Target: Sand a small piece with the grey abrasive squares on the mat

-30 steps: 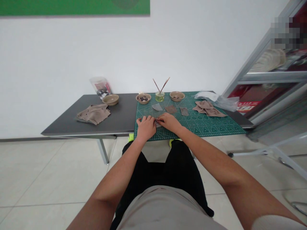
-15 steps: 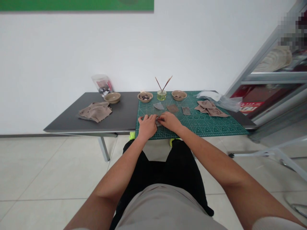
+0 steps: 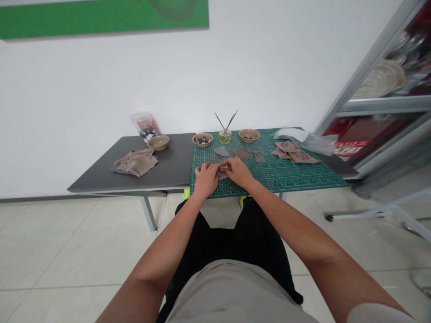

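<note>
My left hand [image 3: 206, 178] lies palm down near the front of the green cutting mat [image 3: 286, 177], its fingers spread and bent, fingertips beside a small greyish sheet [image 3: 223, 175]. Over that sheet, my right hand [image 3: 238, 172] pinches something small, mostly hidden by the fingers. Both hands' fingertips meet or nearly meet there. Just beyond them lie a pale grey cut piece [image 3: 221, 151], a brown piece [image 3: 240, 154] and a dark grey rectangle [image 3: 259, 156], flat and like sandpaper.
Along the back stand a bowl of dark and light bits [image 3: 202, 140], a glass jar with thin sticks [image 3: 225, 137] and another bowl [image 3: 249, 136]. Brown cloths [image 3: 136, 162] lie left, another cloth [image 3: 292, 152] right by a plastic bag [image 3: 310, 140]. A third bowl [image 3: 158, 143] neighbours a clear tub [image 3: 144, 126].
My right fingers have shifted slightly over the greyish sheet, closer to the left fingertips. My left hand stays in place. The camera view has tilted a little.
</note>
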Motion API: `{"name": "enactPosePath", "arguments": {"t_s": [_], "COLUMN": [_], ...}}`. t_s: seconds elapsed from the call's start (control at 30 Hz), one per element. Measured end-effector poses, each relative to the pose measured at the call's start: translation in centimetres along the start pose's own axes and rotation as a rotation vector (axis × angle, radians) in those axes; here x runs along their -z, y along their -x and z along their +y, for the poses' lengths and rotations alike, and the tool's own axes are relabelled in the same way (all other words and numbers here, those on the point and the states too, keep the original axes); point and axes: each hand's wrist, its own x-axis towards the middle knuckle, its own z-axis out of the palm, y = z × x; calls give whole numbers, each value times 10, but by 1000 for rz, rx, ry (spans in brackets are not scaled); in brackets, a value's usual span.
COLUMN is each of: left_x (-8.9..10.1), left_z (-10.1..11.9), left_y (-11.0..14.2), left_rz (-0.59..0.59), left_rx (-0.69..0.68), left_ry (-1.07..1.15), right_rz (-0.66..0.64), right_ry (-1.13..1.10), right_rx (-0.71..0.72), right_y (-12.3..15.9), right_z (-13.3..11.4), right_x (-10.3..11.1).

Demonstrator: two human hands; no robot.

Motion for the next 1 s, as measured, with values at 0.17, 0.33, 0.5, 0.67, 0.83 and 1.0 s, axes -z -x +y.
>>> {"name": "enactPosePath", "arguments": {"t_s": [0.17,0.33,0.5,0.67,0.83,1.0], "left_x": [0,-4,-4,-2,-3,-9], "left_z": [-4,-9,-22,-38,-40,-37], "left_y": [-2,-6,-14,-21,-33,-41], "left_rz": [-29,0,128,218,179,274], "left_rx": [-4,34,139,178,145,228], "left_ry": [0,48,364,614,676,809], "right_rz": [-6,-152,-193,-199,-169,-208], "right_ry": [87,202,216,75,145,187], "right_rx": [-60,-93,-135,-244,-259,-214], "right_y": [9,13,6,-5,-8,-9], "right_z": [1,-5,-9,-10,-9,-7], "right_x": [1,4,7,7,2,1]}}
